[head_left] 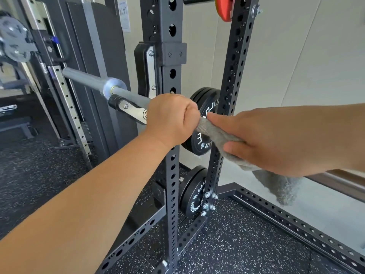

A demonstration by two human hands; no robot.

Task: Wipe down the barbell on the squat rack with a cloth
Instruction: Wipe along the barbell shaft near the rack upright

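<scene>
The left hand (169, 119) was clenched on the barbell (94, 81); the right hand (276, 141) grasped the cloth (217, 135). Firm, full-length strokes would clean best.

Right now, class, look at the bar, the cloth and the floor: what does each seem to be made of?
Bar: looks like metal, dull grey with a brighter collar, smooth sheen. Cloth: grey fabric, probably a soft towel weave; it hangs limp with a fuzzy edge. Floor: likely rubber matting, matte black with pale flecks.
</scene>
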